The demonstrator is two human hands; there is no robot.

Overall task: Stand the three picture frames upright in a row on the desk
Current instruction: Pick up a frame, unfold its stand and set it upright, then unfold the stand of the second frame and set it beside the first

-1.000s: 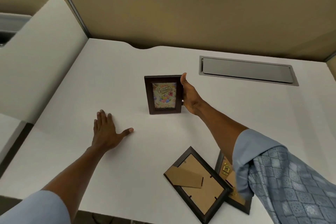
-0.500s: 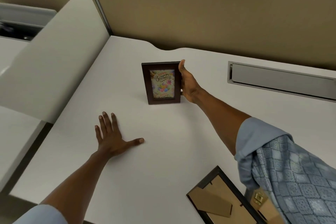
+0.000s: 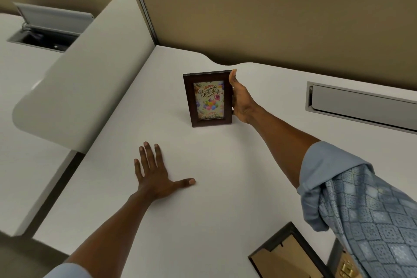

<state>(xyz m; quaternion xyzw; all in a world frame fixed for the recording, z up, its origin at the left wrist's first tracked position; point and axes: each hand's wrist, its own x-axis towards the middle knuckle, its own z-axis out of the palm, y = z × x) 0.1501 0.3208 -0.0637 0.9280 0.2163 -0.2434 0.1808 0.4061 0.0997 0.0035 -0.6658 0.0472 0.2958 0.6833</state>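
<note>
Head view: right hand [image 3: 241, 101] gripping birthday frame [image 3: 208, 98] upright around 12 o'clock on desk [image 3: 225, 198], left hand [image 3: 155, 174] flat, empty, could topple backward on release if stand isn't set.

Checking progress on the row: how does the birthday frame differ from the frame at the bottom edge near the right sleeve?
The birthday frame stands upright on the desk; the bottom frame lies flat. The birthday frame shows its picture side; the bottom frame shows its brown cardboard back. The right hand holds the birthday frame's edge; nothing touches the bottom frame, and the left hand rests flat on the desk. Both have dark borders.
</note>
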